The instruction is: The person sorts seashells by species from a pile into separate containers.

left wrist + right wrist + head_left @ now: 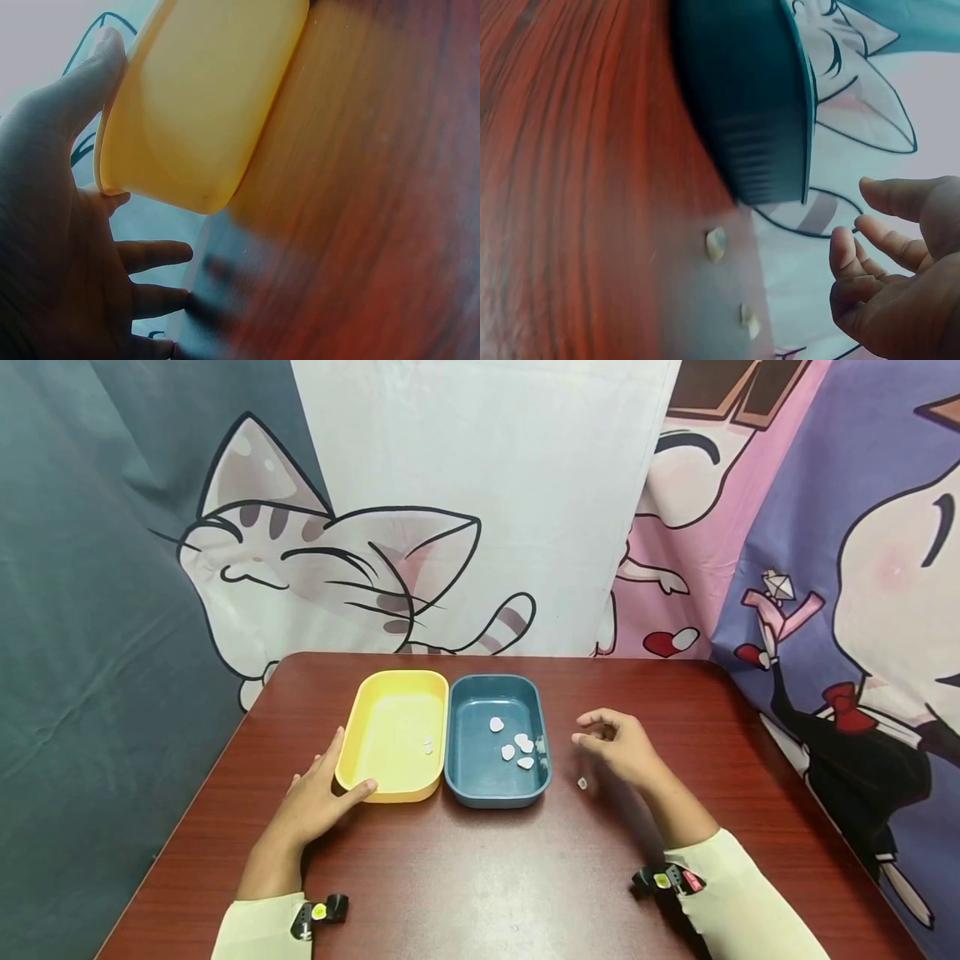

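Note:
My left hand [318, 802] is at the left near corner of a shallow yellow tray [393, 795], its thumb on the near rim and its other fingers spread along the left side. Beside that tray stands a dark blue tray [491, 800], with several small white pieces [507, 752] like pebbles or shells on its floor. Two smaller pale pieces [428, 745] lie in the yellow tray. Over the table, right of the blue tray, hovers my right hand [626, 750]. Its fingers are loosely bent, thumb apart from forefinger, with nothing seen between them.
One small whitish piece [582, 783] lies on the reddish-brown table [480, 868] near my right hand. In the right wrist view two such pieces [715, 244] rest on the tabletop. A cloth printed with cartoon cats [330, 560] hangs behind the table's far edge.

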Demonstrator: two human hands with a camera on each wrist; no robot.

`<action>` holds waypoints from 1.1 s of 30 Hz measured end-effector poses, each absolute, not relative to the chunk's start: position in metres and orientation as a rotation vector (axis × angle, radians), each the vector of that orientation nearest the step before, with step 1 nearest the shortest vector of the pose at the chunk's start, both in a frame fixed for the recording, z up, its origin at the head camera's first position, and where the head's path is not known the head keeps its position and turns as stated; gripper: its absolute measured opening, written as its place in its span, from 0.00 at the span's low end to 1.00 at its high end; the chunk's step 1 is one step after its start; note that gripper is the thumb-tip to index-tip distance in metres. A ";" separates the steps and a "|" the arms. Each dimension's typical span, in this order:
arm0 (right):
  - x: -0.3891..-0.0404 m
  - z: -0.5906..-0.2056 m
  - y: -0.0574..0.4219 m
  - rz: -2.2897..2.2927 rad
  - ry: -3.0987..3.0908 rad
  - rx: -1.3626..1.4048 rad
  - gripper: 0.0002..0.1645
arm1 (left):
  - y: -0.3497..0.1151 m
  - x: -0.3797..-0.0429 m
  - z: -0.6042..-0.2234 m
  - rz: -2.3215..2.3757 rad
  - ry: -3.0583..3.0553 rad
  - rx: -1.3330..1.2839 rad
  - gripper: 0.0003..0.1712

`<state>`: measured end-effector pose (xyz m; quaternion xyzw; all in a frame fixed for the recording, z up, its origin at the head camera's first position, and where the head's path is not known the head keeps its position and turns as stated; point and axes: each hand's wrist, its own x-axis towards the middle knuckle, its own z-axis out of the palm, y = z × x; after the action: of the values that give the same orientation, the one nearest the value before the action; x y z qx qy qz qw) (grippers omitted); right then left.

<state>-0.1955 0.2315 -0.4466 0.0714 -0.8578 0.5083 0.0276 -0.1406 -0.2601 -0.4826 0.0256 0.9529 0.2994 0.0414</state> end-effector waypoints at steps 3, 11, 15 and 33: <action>-0.198 -0.452 0.239 1.557 -2.656 0.187 0.20 | -0.260 -0.141 -0.482 0.920 2.912 0.071 0.68; -0.205 -0.472 0.257 1.614 -2.657 0.058 0.21 | -0.259 -0.141 -0.482 0.913 2.916 0.079 0.68; -0.208 -0.480 0.260 1.594 -2.642 0.028 0.21 | -0.259 -0.141 -0.483 0.913 2.917 0.080 0.68; -0.211 -0.513 0.263 1.238 -2.631 -0.082 0.17 | -0.259 -0.141 -0.482 0.910 2.903 0.065 0.68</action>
<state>-0.2115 0.2626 -0.5132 -0.0280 -0.8983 0.4228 0.1162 -0.1405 -0.2590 -0.4823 0.0214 0.9529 0.2986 0.0493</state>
